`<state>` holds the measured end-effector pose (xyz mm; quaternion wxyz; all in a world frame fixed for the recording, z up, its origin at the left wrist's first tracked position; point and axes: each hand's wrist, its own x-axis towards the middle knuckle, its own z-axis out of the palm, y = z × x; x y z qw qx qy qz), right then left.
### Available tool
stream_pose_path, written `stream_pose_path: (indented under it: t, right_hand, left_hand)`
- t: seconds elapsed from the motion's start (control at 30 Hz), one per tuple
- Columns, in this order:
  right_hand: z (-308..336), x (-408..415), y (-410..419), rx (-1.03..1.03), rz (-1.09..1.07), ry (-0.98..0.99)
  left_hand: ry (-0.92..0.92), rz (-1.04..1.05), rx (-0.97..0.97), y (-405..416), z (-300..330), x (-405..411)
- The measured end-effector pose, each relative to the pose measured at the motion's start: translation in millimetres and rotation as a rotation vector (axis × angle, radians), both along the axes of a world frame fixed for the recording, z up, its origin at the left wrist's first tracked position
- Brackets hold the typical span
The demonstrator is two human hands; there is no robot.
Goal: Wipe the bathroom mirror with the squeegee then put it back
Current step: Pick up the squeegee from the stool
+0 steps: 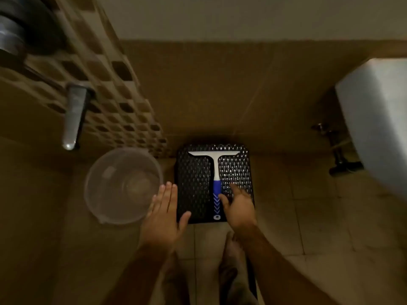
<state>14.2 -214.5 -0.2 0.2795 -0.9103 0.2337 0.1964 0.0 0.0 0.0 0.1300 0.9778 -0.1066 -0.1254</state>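
Your feet (229, 260): bare on the tiled floor, below and between your forearms.
Your left hand (164, 219): flat, fingers straight and together, thumb spread, gripping nothing; its fingertips lie over the rim of the clear bucket (123, 186).
Your right hand (239, 204): loosely spread with fingers extended, gripping nothing; its thumb sits right beside the blue handle, contact not clear.
Squeegee (216, 172): lies flat on the black stool (193, 183) just ahead of your right hand, handle toward you, white blade at the far edge.
Tap (73, 115): on the wall, far beyond your left hand.
White basin (378, 119): far right of your right hand.
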Motion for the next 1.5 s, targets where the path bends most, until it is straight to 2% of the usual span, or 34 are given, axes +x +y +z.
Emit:
stream_pose_path:
  t: [0.2, 0.3, 0.43, 0.6, 0.67, 0.83, 1.2, 1.5]
  right_hand:
    - [-49, 21, 12, 0.154, -0.134, 0.021]
    - [-64, 30, 19, 0.134, -0.153, 0.027]
    - [-76, 34, 22, 0.110, -0.175, 0.145]
    - [-63, 34, 23, 0.078, -0.196, 0.145]
    - [-47, 33, 22, 0.070, -0.211, 0.121]
    - [6, 30, 24, 0.051, -0.230, 0.004]
    - [179, -4, 18, 0.053, -0.292, -0.486]
    - [288, -17, -13, -0.074, -0.465, -0.789]
  left_hand:
    - [-0.013, 0.015, -0.051, -25, -44, -3]
    - [-0.042, -0.002, -0.034, -32, -52, -4]
    - [-0.013, -0.047, -0.016, -34, -49, -11]
    - [0.001, -0.058, -0.033, -27, -31, -9]
    - [-0.016, -0.070, -0.057, -25, -17, -2]
    - [-0.071, -0.140, 0.022, -15, 31, 20]
    - [-0.277, -0.148, 0.000, -5, 174, 28]
    - [-0.467, -0.318, -0.106, -61, 265, 58]
